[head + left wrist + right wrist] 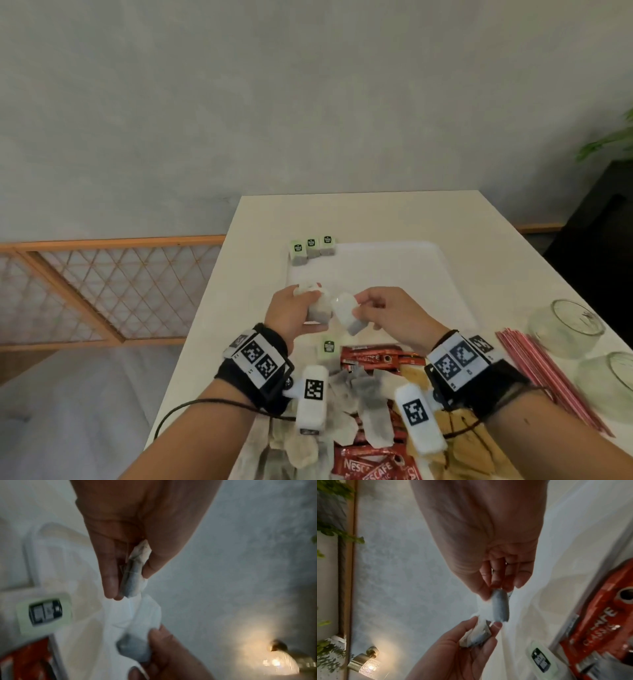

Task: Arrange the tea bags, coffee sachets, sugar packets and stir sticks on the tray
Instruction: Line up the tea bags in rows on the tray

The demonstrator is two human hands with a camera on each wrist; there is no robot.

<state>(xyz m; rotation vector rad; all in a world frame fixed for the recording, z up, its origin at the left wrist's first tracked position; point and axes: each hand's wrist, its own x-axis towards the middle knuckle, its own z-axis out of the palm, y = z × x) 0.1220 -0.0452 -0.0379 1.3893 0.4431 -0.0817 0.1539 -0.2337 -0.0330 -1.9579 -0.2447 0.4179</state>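
Above the near part of the white tray (383,263), my left hand (310,308) pinches a tea bag (318,311) and my right hand (363,313) pinches another tea bag (346,313). The two bags almost touch. The left wrist view shows thumb and fingers on the left bag (133,573). In the right wrist view the right bag (500,604) hangs from the fingertips. Three green-tagged tea bags (311,248) stand in a row at the tray's far left corner. One green tag (328,347) lies by the tray's near edge.
Near the table's front edge lies a mixed heap: red coffee sachets (373,358), loose tea bags (363,404) and brown sugar packets (414,373). Pink stir sticks (541,370) lie to the right, beside two glass bowls (565,325). The table's left edge is close to the tray.
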